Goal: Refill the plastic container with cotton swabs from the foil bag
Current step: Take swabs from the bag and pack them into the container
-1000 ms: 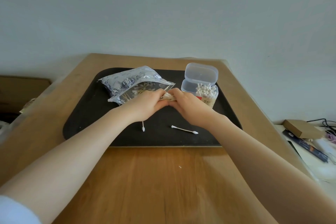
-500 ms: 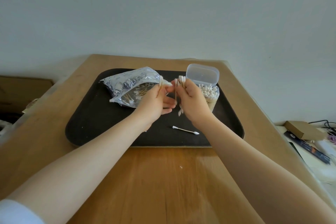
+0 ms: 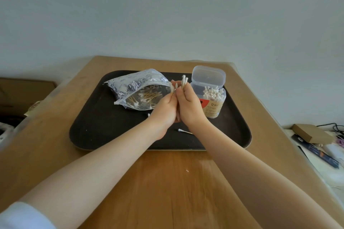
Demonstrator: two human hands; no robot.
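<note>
Both hands, left hand [image 3: 164, 108] and right hand [image 3: 189, 105], grip a bunch of cotton swabs [image 3: 183, 82] upright above the black tray [image 3: 93, 132]. The open plastic container [image 3: 212, 102] beside them looks nearly full of swabs; the foil bag [image 3: 137, 89] lies opened, holding more.

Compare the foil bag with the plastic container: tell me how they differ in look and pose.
The foil bag lies flat and crinkled, silver with print; the plastic container stands upright, rigid and clear, its hinged lid open. The bag's swabs lie sideways in a loose scatter; the container's stand packed, tips up. The bag sits left of both hands, the container right. Both rest on the black tray and hold cotton swabs.
</note>
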